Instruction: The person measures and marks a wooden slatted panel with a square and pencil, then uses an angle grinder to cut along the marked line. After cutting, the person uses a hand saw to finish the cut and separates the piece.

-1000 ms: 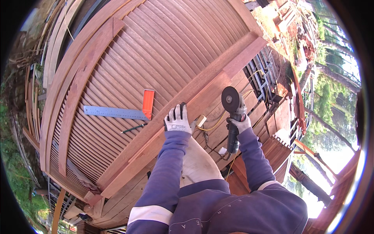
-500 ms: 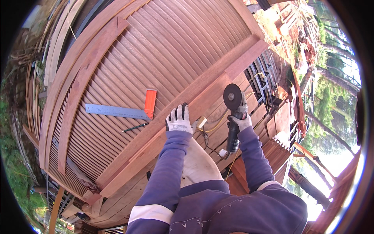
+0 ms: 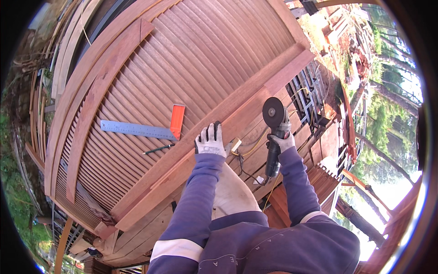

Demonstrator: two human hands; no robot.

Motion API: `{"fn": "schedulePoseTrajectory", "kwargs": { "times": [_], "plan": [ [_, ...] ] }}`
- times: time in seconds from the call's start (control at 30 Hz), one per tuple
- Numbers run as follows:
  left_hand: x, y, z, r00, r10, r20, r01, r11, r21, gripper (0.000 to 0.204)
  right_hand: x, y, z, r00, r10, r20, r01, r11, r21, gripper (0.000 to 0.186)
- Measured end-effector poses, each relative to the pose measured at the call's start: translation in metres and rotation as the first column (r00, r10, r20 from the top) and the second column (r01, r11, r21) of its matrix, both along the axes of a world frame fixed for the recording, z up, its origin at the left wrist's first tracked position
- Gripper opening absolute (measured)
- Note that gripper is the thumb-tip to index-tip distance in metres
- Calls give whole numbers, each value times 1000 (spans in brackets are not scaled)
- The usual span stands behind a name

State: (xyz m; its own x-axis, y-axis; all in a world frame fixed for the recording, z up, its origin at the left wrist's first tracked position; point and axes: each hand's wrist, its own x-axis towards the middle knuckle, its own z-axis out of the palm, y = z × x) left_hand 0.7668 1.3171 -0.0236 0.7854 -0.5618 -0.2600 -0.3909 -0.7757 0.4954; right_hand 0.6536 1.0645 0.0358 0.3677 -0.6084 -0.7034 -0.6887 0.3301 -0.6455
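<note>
My left hand (image 3: 209,141), in a grey and black glove, rests with fingers apart on the edge rail (image 3: 248,82) of a large slatted wooden panel (image 3: 210,59). My gloved right hand (image 3: 283,141) grips a black angle grinder (image 3: 273,160) upright beside the rail, its dark disc (image 3: 273,112) toward the top of the picture. On the slats, just left of my left hand, lie a square with an orange stock (image 3: 177,118) and metal blade (image 3: 134,129), and a dark green pencil (image 3: 157,149). A curved board (image 3: 100,86) lies along the panel's left side.
A plank deck (image 3: 137,233) is underneath, with yellow cord (image 3: 255,146) and a small white box (image 3: 236,144) on it. Metal framework (image 3: 305,91) is at the right, stacked wooden boards (image 3: 283,205) at lower right, long timbers (image 3: 68,59) at upper left, and trees (image 3: 392,114) beyond.
The grinder in my right hand has moved slightly right and up in the picture. My left hand stays on the rail, and the panel and tools appear shifted very little.
</note>
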Motion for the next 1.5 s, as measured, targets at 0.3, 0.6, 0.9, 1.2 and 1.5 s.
{"fn": "schedulePoseTrajectory", "kwargs": {
  "times": [0.3,0.6,0.9,1.2,1.5],
  "plan": [
    [2,0,6,1000,-15,5,15,1000,10,92,-8,2,1,1000,-1,-25,2,1000,7,37],
    [2,1,6,1000,-12,-7,12,1000,5,91,6,-5,2,1000,2,13,-2,1000,-5,36],
    [0,0,1,1000,-15,7,15,1000,6,92,8,-8,-3,1000,-16,-3,16,1000,-1,38],
    [-1,1,-1,1000,-9,13,9,1000,-7,92,9,-11,-1,1000,11,-19,-11,1000,8,37],
    [0,0,1,1000,13,-13,-13,999,-42,91,41,-20,5,998,-54,-9,55,998,10,40]
  ]
}}
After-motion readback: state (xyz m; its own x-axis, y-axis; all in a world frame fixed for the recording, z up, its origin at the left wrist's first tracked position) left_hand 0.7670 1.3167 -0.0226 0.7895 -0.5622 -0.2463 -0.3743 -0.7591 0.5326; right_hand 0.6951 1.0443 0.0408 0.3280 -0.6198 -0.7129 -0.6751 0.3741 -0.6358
